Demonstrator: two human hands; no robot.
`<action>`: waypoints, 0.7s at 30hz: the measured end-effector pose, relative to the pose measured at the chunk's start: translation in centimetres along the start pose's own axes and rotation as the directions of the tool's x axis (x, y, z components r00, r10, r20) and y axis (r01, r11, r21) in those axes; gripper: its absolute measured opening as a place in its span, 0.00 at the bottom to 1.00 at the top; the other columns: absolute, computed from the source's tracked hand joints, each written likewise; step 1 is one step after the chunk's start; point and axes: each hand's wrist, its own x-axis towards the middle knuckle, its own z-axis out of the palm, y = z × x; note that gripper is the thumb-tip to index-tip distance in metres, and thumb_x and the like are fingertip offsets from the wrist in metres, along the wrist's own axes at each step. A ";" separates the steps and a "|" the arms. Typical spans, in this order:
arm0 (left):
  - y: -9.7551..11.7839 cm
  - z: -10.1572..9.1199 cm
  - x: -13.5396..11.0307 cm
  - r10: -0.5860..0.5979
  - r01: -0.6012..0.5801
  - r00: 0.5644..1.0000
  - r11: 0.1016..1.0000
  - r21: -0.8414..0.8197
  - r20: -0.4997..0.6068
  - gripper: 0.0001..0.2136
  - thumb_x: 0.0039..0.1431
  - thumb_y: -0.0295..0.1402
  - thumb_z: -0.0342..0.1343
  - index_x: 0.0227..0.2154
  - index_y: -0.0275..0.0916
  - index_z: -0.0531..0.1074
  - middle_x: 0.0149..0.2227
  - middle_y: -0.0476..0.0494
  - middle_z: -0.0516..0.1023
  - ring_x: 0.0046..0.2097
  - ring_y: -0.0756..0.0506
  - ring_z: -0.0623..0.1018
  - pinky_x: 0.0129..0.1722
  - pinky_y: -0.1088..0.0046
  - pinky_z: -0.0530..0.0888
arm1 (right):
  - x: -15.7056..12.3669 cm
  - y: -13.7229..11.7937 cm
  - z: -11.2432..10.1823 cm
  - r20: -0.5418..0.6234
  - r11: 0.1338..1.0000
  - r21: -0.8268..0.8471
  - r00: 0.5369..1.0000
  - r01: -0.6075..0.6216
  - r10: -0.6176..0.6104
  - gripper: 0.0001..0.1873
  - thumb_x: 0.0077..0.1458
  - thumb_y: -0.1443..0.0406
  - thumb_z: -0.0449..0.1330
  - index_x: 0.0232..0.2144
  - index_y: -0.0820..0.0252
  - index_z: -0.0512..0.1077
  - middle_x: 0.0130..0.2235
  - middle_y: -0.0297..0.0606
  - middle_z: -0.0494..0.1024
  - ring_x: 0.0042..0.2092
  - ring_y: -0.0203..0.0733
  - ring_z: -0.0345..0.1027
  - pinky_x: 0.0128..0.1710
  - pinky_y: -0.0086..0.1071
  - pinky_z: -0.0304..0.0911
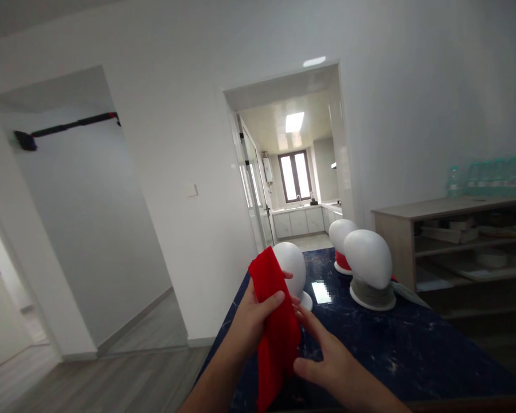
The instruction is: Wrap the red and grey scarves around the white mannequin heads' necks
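Note:
A folded red scarf (277,327) hangs upright in front of me, its lower end reaching the bottom of the head view. My left hand (251,312) is closed on its left side, thumb across the front and fingers behind. At the scarf's right edge is my right hand (322,350); its fingers reach partly behind the cloth and its thumb lies lower along the edge. Just beyond the scarf stands a white mannequin head (293,267), partly hidden by the scarf and my hands.
On the dark blue marbled table (348,355) stand a mannequin head with grey cloth round its neck (367,261) and another (341,234) with red cloth. A wooden shelf unit (395,211) at right carries several bottles (494,178). A doorway leads to a kitchen (298,223).

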 end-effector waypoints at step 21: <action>1.0 -13.7 15.4 -0.063 0.343 0.882 0.765 0.545 -0.467 0.13 0.60 0.32 0.65 0.42 0.38 0.66 0.26 0.53 0.73 0.23 0.51 0.72 0.22 0.75 0.68 | 9.3 16.9 -10.8 -0.430 0.682 -0.718 0.858 -0.136 -0.281 0.11 0.69 0.58 0.51 0.35 0.54 0.67 0.34 0.37 0.76 0.37 0.46 0.69 0.41 0.38 0.58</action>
